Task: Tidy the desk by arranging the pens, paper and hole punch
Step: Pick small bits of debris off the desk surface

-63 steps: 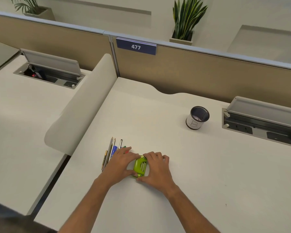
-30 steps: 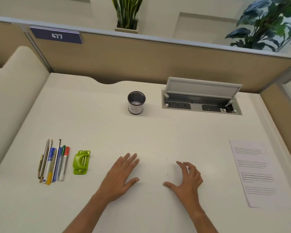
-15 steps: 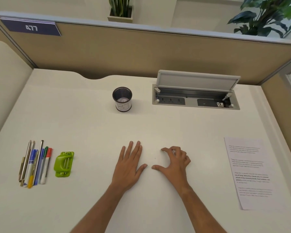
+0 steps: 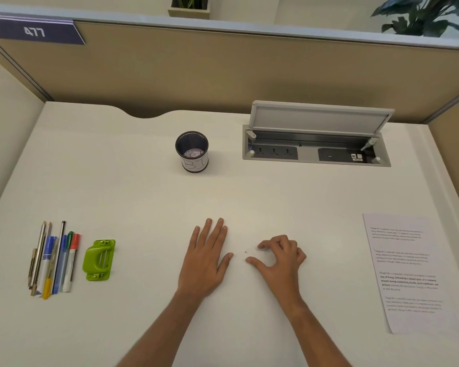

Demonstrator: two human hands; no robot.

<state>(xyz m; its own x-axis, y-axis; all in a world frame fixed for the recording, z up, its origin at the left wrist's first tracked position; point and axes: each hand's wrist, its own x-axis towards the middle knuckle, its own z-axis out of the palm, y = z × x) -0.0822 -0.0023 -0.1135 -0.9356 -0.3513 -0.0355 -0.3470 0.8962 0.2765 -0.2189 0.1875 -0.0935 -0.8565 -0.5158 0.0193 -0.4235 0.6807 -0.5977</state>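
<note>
Paper (image 4: 406,271) near desk's (image 4: 143,197) right edge

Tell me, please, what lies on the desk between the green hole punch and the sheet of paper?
In the head view, only the left hand and right hand rest between hole punch and paper, with a tiny speck.

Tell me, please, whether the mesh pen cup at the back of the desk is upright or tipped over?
Upright: the pen cup stands on its base, its round mouth facing up, with no pens in it.
</note>
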